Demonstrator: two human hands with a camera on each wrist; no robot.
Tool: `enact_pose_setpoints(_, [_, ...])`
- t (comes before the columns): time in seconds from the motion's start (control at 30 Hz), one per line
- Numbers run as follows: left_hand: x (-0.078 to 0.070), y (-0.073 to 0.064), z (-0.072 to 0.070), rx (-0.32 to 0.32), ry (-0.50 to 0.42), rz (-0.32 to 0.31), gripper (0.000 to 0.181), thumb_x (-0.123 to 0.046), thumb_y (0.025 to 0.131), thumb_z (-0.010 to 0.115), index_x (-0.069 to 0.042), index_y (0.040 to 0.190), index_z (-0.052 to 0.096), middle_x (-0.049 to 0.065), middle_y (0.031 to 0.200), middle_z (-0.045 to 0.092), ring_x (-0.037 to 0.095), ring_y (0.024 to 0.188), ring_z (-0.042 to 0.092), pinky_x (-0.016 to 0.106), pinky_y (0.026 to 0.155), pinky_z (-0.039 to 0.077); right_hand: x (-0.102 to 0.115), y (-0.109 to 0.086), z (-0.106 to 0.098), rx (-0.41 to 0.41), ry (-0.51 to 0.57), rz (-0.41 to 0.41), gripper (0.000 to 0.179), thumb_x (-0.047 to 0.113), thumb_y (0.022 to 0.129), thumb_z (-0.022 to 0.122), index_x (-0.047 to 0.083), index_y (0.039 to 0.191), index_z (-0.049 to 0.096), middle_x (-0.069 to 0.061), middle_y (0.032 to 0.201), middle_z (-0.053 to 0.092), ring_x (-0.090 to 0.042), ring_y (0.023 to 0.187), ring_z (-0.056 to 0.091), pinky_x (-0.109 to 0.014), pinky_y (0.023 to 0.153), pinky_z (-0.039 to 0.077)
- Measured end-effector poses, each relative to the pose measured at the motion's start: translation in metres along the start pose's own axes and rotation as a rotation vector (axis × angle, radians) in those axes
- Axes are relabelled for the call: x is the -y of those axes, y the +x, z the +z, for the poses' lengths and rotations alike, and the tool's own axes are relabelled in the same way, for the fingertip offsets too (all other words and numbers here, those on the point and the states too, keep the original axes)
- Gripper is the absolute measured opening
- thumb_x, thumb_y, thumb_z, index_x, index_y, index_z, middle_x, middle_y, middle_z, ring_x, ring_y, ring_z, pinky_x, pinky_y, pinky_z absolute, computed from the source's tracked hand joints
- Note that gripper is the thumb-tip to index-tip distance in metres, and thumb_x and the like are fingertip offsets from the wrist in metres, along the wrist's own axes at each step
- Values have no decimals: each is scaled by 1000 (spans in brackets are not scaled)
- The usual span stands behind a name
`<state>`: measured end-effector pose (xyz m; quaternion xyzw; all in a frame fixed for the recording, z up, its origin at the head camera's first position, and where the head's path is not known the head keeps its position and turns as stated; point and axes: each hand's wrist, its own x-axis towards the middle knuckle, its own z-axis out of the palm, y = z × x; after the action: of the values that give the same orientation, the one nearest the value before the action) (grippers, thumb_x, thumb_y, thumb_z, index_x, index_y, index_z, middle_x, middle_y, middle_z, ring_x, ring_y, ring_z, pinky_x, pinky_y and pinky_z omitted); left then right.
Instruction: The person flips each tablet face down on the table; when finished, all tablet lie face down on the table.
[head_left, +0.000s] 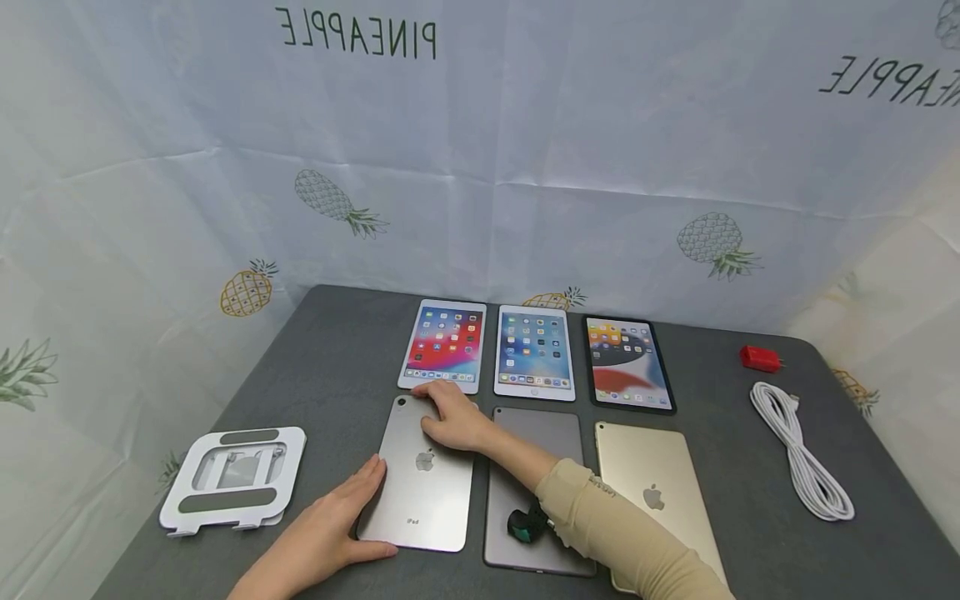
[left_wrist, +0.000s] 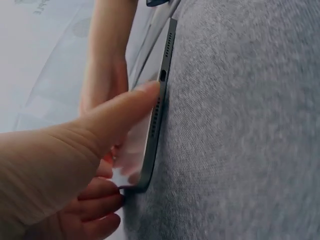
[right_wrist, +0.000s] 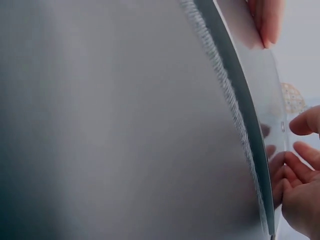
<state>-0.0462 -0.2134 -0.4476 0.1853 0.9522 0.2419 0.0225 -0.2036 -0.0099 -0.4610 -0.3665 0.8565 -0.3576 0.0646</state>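
A silver iPad (head_left: 420,508) lies back up at the front left of the group of tablets. At its lower left corner, my left hand (head_left: 330,521) lays its fingers along the left edge and its thumb at the bottom edge. The thumb (left_wrist: 125,110) touches that edge by the charging port in the left wrist view. My right hand (head_left: 453,417) is over the iPad's top end, index finger at the top edge and thumb bent over the back. In the right wrist view, the right hand's loosely bent fingers (right_wrist: 305,170) are mirrored in the shiny back.
A grey tablet (head_left: 502,508) and a gold iPad (head_left: 645,458) lie face down to the right, partly under my right arm. Behind are three lit tablets (head_left: 534,350). A white folding stand (head_left: 225,479) sits left; a red charger (head_left: 761,358) and white cable (head_left: 802,458) lie right.
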Motion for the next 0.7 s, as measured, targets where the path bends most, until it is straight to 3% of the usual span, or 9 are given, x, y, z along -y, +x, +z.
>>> enact_pose_setpoints(0.13, [-7,5,2,-47,24,-60,97,-65,74,72,1,141,49,18,144,48,32,128,50,51,94,47,-1,-4,-4,-17,-7,-28,45,9,88,57,3,133,54,-8,130,57,-21,124,48,-34,110,34])
enact_pose_setpoints(0.23, [-11,12,5,-115,43,-69,87,-59,76,75,-3,138,54,14,140,53,31,126,53,50,93,49,-1,-10,-9,-49,-10,-55,44,8,88,58,4,132,55,-8,129,58,-22,123,48,-36,108,35])
enact_pose_setpoints(0.4, [-16,24,10,-296,67,64,69,-37,76,83,-5,132,60,10,132,61,26,118,59,46,89,52,-4,-23,-22,-113,19,-43,43,8,89,60,6,132,56,-8,131,57,-25,120,47,-40,99,42])
enact_pose_setpoints(0.47, [-18,30,12,-341,56,113,64,-32,76,84,-5,130,62,7,130,63,23,116,60,44,88,53,-6,-30,-28,-128,34,-31,44,8,89,60,6,133,55,-9,131,57,-27,119,47,-41,95,44])
enact_pose_setpoints(0.57, [-23,37,13,-329,-22,129,58,-27,78,83,-6,128,63,3,128,64,20,115,61,42,89,53,-10,-42,-37,-140,58,-20,44,8,90,60,6,134,54,-8,132,56,-29,117,49,-42,91,46])
enact_pose_setpoints(0.7, [-31,48,17,-238,-168,127,52,-25,84,78,-5,129,63,2,126,64,16,107,64,38,88,54,-17,-63,-49,-182,107,8,45,5,90,60,4,134,54,-9,132,56,-29,119,50,-45,94,47])
